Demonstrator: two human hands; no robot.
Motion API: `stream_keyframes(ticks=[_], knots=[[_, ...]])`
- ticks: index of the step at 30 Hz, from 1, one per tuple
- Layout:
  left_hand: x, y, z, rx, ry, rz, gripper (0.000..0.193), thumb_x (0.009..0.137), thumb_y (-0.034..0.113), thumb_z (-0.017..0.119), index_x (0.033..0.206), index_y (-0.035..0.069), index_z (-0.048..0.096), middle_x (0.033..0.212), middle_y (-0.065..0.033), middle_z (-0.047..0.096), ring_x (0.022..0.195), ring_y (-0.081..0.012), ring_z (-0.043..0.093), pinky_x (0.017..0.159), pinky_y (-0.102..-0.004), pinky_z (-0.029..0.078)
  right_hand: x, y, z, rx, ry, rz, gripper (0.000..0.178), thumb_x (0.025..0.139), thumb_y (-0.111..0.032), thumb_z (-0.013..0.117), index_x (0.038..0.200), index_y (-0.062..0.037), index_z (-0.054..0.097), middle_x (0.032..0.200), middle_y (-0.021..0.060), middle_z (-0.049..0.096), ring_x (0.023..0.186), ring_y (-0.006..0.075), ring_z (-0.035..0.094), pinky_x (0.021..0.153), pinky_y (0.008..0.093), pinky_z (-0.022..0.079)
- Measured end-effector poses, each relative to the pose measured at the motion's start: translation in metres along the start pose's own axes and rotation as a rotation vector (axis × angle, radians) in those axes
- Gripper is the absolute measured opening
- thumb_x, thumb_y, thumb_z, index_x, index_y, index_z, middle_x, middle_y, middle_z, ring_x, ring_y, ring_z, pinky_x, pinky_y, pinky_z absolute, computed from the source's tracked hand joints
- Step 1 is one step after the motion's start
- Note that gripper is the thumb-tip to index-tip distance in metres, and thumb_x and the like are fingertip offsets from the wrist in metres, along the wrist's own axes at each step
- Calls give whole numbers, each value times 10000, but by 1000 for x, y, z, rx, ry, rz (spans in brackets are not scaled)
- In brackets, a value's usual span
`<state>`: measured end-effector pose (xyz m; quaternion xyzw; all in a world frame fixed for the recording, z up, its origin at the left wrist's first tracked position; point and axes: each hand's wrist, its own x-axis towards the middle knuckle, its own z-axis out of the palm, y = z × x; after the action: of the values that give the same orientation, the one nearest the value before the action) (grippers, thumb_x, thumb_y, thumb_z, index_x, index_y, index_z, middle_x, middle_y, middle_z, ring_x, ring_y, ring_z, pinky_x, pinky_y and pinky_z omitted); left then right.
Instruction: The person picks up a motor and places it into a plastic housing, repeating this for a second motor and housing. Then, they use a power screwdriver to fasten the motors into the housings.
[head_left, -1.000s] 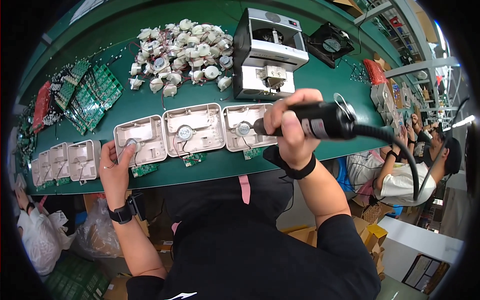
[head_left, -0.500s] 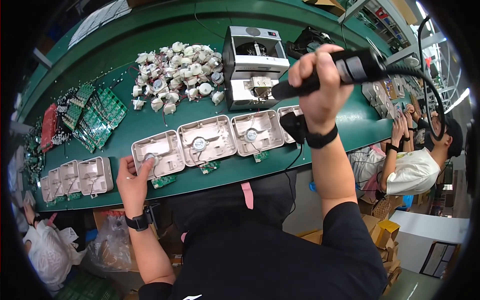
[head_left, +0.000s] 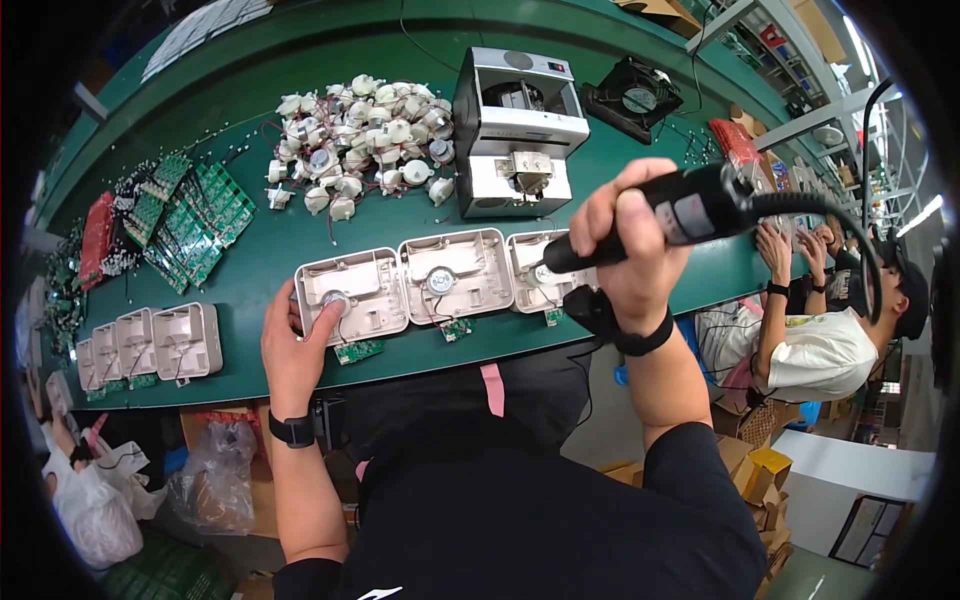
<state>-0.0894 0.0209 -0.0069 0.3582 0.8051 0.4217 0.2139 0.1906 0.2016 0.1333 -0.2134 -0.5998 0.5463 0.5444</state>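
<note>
My right hand (head_left: 640, 255) is wrapped round a black electric screwdriver (head_left: 655, 212), a cable trailing from its back end. Its tip points left, over or in front of the third white plastic housing (head_left: 522, 262), which is partly hidden. My left hand (head_left: 290, 345) grips the left end of the nearest housing (head_left: 382, 312): fingers outside the wall, thumb inside against a small round motor (head_left: 336, 302). The middle housing (head_left: 482, 292) has a round metal motor (head_left: 440, 281) too. Green circuit boards (head_left: 358, 351) hang on wires at the housings' front edges.
Behind the row stands a screw feeder (head_left: 520, 135), beside a heap of white motors (head_left: 370, 145). Green circuit boards (head_left: 205, 220) and more housings (head_left: 188, 345) lie to the left. A black fan (head_left: 635, 98) sits at the back. A co-worker (head_left: 830, 335) works at the right.
The screwdriver has come away from the screw feeder and down toward the third housing. My left hand and the row of housings have shifted right.
</note>
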Motion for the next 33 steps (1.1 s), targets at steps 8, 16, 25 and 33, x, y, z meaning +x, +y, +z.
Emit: stream_keyframes(ticks=[8,16,25,33], knots=[[-2,-3,1,-48,-10,-36,706,799,331,831,1357,-12,568,899,-59,607,729,-152,535,684,-295,482,-22,25,-5,-36,14,5,271,917,-148,633,1086,-31,455,688,103,539,545,176,502,549,323,473],[-2,-3,1,-121,-36,-71,732,804,336,830,1383,-10,547,792,-30,602,688,-115,533,640,-271,462,-25,33,-7,-81,-5,9,251,912,-124,626,1072,-39,453,688,105,546,548,172,502,543,322,470],[3,-10,-1,-131,-54,-69,761,802,349,832,1403,-4,527,734,-34,617,649,-108,546,607,-271,456,-21,35,-9,-108,-38,33,243,919,-129,618,1077,-37,458,680,98,537,545,171,500,532,320,464],[0,-3,5,-110,-38,-76,735,802,377,826,1374,7,548,697,-44,615,626,-127,555,604,-291,465,43,4,-2,27,-5,-153,189,950,-141,586,1073,-28,496,695,96,553,549,184,518,527,333,465]])
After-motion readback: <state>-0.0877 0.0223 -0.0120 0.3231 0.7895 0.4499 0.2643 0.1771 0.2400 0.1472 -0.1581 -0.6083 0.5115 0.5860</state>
